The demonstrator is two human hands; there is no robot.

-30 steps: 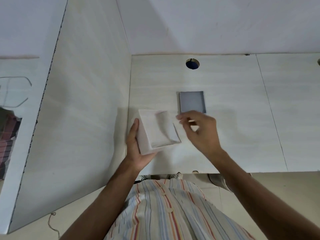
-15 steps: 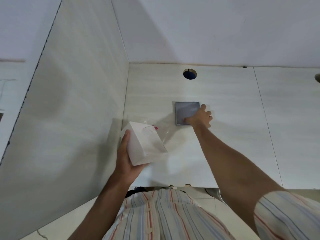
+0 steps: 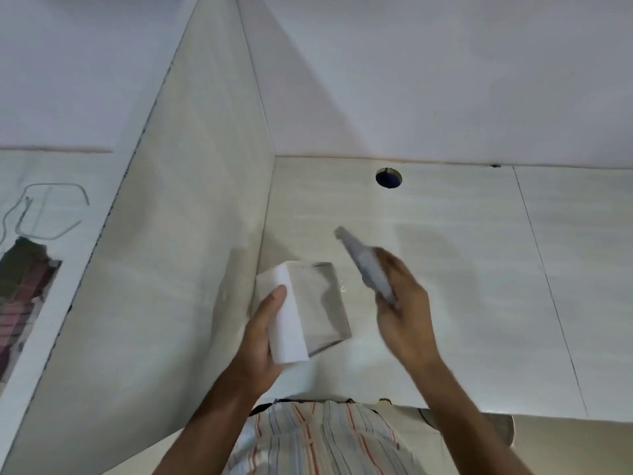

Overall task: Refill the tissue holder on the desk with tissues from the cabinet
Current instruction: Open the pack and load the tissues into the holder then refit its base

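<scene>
My left hand [image 3: 262, 332] grips a white square tissue holder [image 3: 305, 310] above the desk, tilted so its open side faces right and up; the inside looks grey. Just to its right, my right hand [image 3: 402, 313] holds a flat grey square lid [image 3: 364, 265] on edge, lifted off the desk and blurred by motion. The lid is close to the holder but apart from it. I cannot see any tissues inside the holder.
The pale desk [image 3: 445, 303] meets a side panel [image 3: 178, 269] on the left and a wall behind. A round cable hole [image 3: 388, 178] lies near the back edge. A seam [image 3: 548, 286] runs down the desk at right. Folded cloth [image 3: 20, 286] shows far left.
My right hand has picked the grey lid up from the desk and brought it back toward the holder. My left hand has turned the holder so its open side shows.
</scene>
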